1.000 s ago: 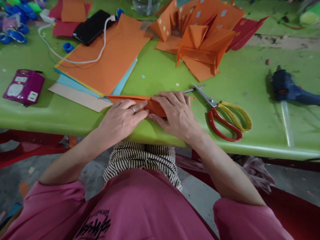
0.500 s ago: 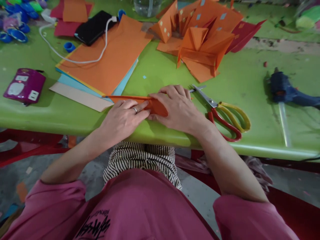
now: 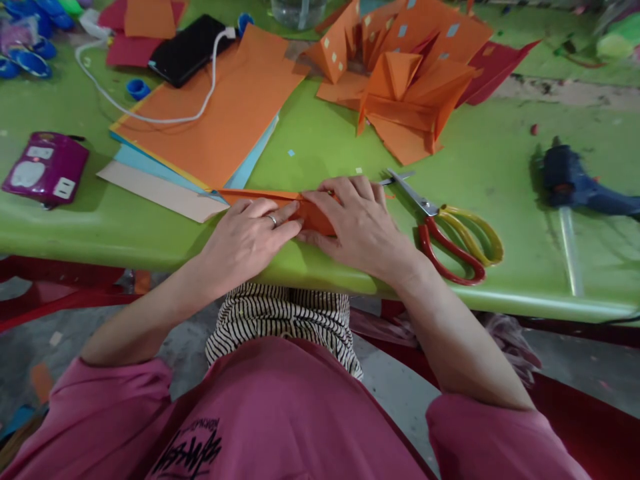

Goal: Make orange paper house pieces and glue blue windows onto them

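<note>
A folded piece of orange paper lies near the table's front edge, mostly covered by both hands. My left hand, with a ring on one finger, presses its fingertips onto the paper's left and middle part. My right hand grips the right part, its thumb near the front edge and its fingers curled over the far side. The two hands nearly meet at the middle of the paper. Just right of my right hand lies a pair of scissors with one red and one yellow handle, blades partly apart.
Orange sheets lie behind my left hand, with a black phone and white cable on them. A purple socket block sits left. Folded orange paper shapes stand behind. A glue gun rests at right on the green table.
My right hand has shifted slightly right and toward me along the orange paper. My left hand stays almost in place. The view has moved a little.
</note>
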Action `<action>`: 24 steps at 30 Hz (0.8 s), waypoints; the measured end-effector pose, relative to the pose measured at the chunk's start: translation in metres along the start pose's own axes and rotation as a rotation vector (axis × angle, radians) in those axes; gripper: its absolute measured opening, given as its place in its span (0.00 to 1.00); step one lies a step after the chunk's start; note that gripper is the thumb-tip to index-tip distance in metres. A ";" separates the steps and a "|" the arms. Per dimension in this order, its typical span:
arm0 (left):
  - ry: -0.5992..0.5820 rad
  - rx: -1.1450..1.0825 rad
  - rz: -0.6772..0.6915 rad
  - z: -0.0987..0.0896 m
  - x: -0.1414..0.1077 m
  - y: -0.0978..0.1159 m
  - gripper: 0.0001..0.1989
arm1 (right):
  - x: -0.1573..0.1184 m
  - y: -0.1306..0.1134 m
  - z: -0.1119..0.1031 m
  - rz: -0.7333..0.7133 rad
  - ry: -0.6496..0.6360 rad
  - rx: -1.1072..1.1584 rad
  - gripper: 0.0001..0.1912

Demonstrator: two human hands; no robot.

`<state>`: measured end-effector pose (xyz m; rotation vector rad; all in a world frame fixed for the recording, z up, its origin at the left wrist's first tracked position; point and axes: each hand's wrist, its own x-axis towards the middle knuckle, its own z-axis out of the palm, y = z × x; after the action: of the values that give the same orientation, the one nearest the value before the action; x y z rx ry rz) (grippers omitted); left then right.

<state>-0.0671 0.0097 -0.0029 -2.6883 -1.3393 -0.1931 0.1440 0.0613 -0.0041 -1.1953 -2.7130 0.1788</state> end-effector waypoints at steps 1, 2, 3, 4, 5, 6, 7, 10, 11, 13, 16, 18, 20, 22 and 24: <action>-0.005 0.000 0.002 0.000 0.000 0.000 0.13 | 0.000 -0.001 -0.001 0.002 -0.009 -0.006 0.29; -0.010 -0.001 0.000 -0.001 0.000 0.000 0.13 | -0.001 -0.001 -0.001 0.005 -0.017 -0.010 0.29; -0.014 -0.004 -0.002 -0.001 0.000 0.000 0.13 | -0.001 -0.002 -0.002 0.006 -0.024 -0.011 0.29; -0.020 -0.006 -0.002 -0.001 0.000 0.000 0.13 | -0.001 -0.002 -0.002 0.009 -0.029 -0.012 0.29; -0.024 -0.010 0.000 -0.001 0.000 0.001 0.13 | 0.000 -0.003 -0.002 0.012 -0.032 -0.014 0.29; -0.028 -0.011 0.002 -0.001 0.000 0.001 0.14 | 0.000 -0.003 -0.002 0.014 -0.036 -0.017 0.29; -0.026 -0.011 -0.001 -0.001 0.000 0.002 0.14 | 0.000 -0.003 -0.002 0.015 -0.039 -0.022 0.28; 0.007 -0.007 -0.039 -0.001 0.000 0.003 0.13 | -0.001 -0.004 -0.003 0.008 -0.041 -0.040 0.27; 0.018 -0.009 -0.048 -0.001 0.000 0.003 0.12 | -0.002 -0.005 -0.003 0.004 -0.038 -0.044 0.26; 0.022 -0.019 -0.046 -0.002 0.001 0.002 0.12 | -0.003 -0.005 -0.002 -0.007 -0.024 -0.048 0.27; -0.007 -0.043 -0.018 -0.004 0.003 -0.002 0.12 | -0.005 -0.005 0.000 -0.016 -0.006 -0.052 0.29; -0.027 -0.056 -0.008 -0.005 0.004 -0.004 0.13 | -0.006 -0.005 0.002 -0.010 0.007 -0.058 0.29; -0.045 -0.058 -0.007 -0.005 0.004 -0.006 0.13 | -0.007 -0.006 0.003 0.003 0.021 -0.064 0.30; -0.053 -0.050 -0.006 -0.005 0.004 -0.006 0.14 | -0.008 -0.007 0.003 0.015 0.033 -0.071 0.29; -0.051 -0.041 -0.002 -0.003 0.002 -0.006 0.15 | -0.009 -0.007 0.003 0.034 0.042 -0.085 0.30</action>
<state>-0.0710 0.0146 0.0012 -2.7442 -1.3668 -0.1550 0.1439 0.0499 -0.0063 -1.2532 -2.6900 0.0432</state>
